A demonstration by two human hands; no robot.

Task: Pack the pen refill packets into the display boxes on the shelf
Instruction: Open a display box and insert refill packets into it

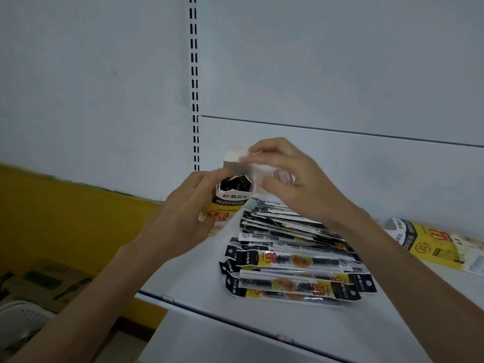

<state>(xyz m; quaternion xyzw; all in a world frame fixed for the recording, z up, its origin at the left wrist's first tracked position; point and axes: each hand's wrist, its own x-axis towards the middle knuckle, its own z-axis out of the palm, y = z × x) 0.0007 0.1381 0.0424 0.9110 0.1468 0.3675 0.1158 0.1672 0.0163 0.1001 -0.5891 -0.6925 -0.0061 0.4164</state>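
**As both hands close on one carton: head view of the shelf**

Head view. While the left hand (183, 213) curls its fingers and thumb round the lower body of an upright display box (230, 203), the right hand (296, 179) bends over the box's open top, its fingertips pinching a white cardboard flap (242, 157). The flap is smeared by motion blur. The box is a narrow printed carton, white at the torn rim, then black, then yellow with red characters. It is held just above the shelf (193, 281), and dark packet ends (235, 180) stand packed inside its mouth.

Loose pen refill packets (288, 260) lie in a slumped, fanned heap on the shelf, just right of the box and beneath the right wrist. They are long, flat, glossy plastic sleeves with black header tabs, punched hang holes and yellow labels; some show barcoded white backs.

At far right a second carton (432, 242) of the same print lies on its side on the shelf. The shelf is smooth pale metal with a rounded front lip. Behind it stands a matte grey back panel with a slotted upright (194, 100). At left are a yellow wall (65, 210) and brown cardboard cartons (47, 281) lower down.
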